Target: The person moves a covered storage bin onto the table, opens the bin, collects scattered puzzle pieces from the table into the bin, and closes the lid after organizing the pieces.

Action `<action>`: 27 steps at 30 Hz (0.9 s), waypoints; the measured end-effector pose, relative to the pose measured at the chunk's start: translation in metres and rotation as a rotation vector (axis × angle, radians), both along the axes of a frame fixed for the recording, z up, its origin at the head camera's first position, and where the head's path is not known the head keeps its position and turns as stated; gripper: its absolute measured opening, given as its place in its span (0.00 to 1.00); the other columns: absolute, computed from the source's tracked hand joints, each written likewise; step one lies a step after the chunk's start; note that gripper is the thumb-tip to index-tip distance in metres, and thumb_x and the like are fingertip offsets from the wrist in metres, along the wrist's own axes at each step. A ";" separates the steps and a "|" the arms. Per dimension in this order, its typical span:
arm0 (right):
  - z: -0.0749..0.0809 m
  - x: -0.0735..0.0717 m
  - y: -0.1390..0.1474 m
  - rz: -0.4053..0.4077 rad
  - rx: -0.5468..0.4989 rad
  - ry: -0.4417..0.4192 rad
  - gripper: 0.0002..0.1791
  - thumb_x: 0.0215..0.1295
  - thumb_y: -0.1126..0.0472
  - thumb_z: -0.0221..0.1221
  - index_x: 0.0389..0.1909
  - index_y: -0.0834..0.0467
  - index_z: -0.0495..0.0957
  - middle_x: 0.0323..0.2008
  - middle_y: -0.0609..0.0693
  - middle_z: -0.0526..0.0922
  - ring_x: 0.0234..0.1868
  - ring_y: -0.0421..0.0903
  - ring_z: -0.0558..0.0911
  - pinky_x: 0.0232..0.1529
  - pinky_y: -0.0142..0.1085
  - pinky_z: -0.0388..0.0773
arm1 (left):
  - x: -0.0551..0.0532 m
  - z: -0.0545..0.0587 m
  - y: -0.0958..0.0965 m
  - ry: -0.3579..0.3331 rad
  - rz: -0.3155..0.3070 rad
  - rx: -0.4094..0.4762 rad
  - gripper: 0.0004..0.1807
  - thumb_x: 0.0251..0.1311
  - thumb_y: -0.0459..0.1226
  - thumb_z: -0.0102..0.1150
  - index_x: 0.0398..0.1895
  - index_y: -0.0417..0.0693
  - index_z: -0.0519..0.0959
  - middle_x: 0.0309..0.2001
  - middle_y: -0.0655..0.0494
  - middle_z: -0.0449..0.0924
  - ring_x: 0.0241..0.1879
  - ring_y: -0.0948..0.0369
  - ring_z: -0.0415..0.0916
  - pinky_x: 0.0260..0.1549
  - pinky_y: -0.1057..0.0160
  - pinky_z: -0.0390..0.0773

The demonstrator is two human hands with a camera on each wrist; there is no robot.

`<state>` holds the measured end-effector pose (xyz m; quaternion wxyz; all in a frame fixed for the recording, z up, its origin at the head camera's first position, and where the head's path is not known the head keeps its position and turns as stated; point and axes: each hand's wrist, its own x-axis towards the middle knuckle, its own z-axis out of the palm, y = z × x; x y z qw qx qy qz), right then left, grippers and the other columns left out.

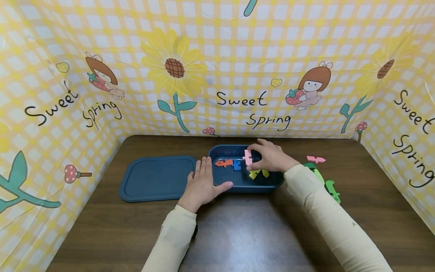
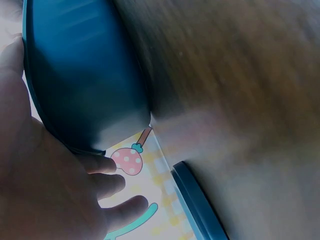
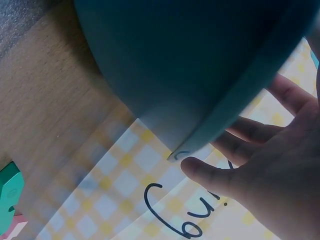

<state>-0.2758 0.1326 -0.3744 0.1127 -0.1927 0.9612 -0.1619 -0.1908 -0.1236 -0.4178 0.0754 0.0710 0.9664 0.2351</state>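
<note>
One dark-blue box (image 1: 246,188) is set on a brown counter (image 1: 238,230); its lid (image 1: 158,177) is laid flat at the left. One pink piece (image 1: 248,155) is held over the box's interior by the right hand (image 1: 272,156), its grip pinched on the piece between thumb and finger. By the left hand (image 1: 200,187) nothing is gripped: straight fingers are laid against the box's left end, thumb spread across the near rim. Inside the box are contained one orange piece (image 1: 223,163), one blue piece (image 1: 236,164) just beside it, and yellow pieces (image 1: 253,174), partly covered by the right hand. Right of the box, a second pink piece (image 1: 315,159) and green pieces (image 1: 332,190) are laid, the latter partly hidden by the right sleeve (image 1: 306,185).
</note>
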 end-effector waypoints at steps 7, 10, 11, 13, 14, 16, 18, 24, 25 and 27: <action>-0.002 -0.002 -0.003 0.001 0.001 0.005 0.41 0.58 0.38 0.70 0.70 0.49 0.71 0.77 0.65 0.53 0.75 0.64 0.52 0.69 0.68 0.45 | 0.000 -0.001 0.000 -0.006 0.002 -0.001 0.65 0.59 0.71 0.56 0.82 0.43 0.35 0.81 0.44 0.33 0.79 0.47 0.29 0.71 0.36 0.41; -0.003 -0.003 -0.004 0.005 -0.004 0.013 0.42 0.57 0.39 0.71 0.71 0.49 0.70 0.77 0.65 0.53 0.75 0.64 0.53 0.69 0.68 0.46 | 0.000 -0.001 0.000 -0.008 0.002 -0.002 0.65 0.59 0.71 0.56 0.82 0.43 0.35 0.81 0.45 0.32 0.79 0.47 0.29 0.71 0.36 0.41; -0.004 -0.003 -0.004 0.012 -0.005 0.019 0.43 0.57 0.39 0.71 0.72 0.50 0.70 0.76 0.66 0.53 0.75 0.64 0.53 0.69 0.68 0.46 | 0.000 -0.001 0.000 -0.005 0.002 -0.002 0.65 0.59 0.71 0.56 0.82 0.42 0.35 0.81 0.44 0.33 0.79 0.47 0.29 0.71 0.36 0.41; -0.005 -0.003 -0.003 0.019 -0.005 0.024 0.45 0.57 0.39 0.72 0.73 0.50 0.69 0.76 0.66 0.53 0.75 0.64 0.53 0.69 0.68 0.46 | 0.001 0.000 0.000 0.001 -0.002 -0.002 0.65 0.59 0.71 0.56 0.82 0.42 0.35 0.81 0.44 0.33 0.79 0.46 0.30 0.71 0.36 0.42; -0.005 -0.003 -0.002 0.021 -0.006 0.026 0.45 0.56 0.39 0.72 0.73 0.50 0.68 0.76 0.66 0.53 0.75 0.64 0.53 0.69 0.68 0.46 | 0.001 0.000 0.000 0.004 -0.004 -0.001 0.65 0.59 0.70 0.56 0.82 0.42 0.36 0.81 0.44 0.34 0.79 0.46 0.30 0.71 0.36 0.42; -0.006 -0.002 0.000 0.025 -0.008 0.029 0.46 0.56 0.39 0.72 0.73 0.51 0.68 0.76 0.66 0.54 0.75 0.64 0.53 0.68 0.68 0.46 | 0.001 -0.001 0.001 0.006 -0.008 -0.004 0.65 0.59 0.71 0.56 0.82 0.42 0.36 0.81 0.43 0.34 0.79 0.46 0.31 0.71 0.36 0.43; -0.006 -0.001 0.004 0.018 -0.018 0.029 0.45 0.57 0.39 0.71 0.73 0.52 0.68 0.76 0.66 0.54 0.75 0.65 0.54 0.68 0.69 0.46 | 0.001 -0.002 0.001 0.004 -0.011 -0.003 0.65 0.59 0.71 0.56 0.82 0.42 0.36 0.81 0.43 0.35 0.79 0.46 0.31 0.71 0.36 0.43; -0.004 0.001 0.017 -0.020 -0.045 0.037 0.41 0.62 0.41 0.68 0.72 0.53 0.69 0.75 0.67 0.55 0.74 0.67 0.55 0.67 0.70 0.49 | 0.000 -0.002 0.000 0.013 -0.009 -0.002 0.65 0.59 0.71 0.55 0.82 0.42 0.36 0.81 0.43 0.35 0.79 0.46 0.31 0.71 0.36 0.43; -0.003 0.001 0.020 -0.023 -0.046 0.041 0.40 0.63 0.42 0.68 0.72 0.53 0.69 0.75 0.67 0.54 0.74 0.67 0.55 0.67 0.70 0.49 | 0.000 -0.002 0.000 0.014 -0.008 -0.004 0.65 0.58 0.71 0.55 0.82 0.42 0.36 0.81 0.43 0.35 0.79 0.46 0.31 0.71 0.36 0.43; -0.003 0.002 0.027 -0.027 -0.056 0.048 0.38 0.66 0.43 0.66 0.72 0.54 0.69 0.75 0.68 0.54 0.74 0.68 0.55 0.67 0.70 0.49 | 0.000 -0.002 -0.001 0.015 -0.008 -0.007 0.65 0.58 0.72 0.55 0.82 0.42 0.36 0.81 0.43 0.35 0.79 0.46 0.31 0.71 0.36 0.43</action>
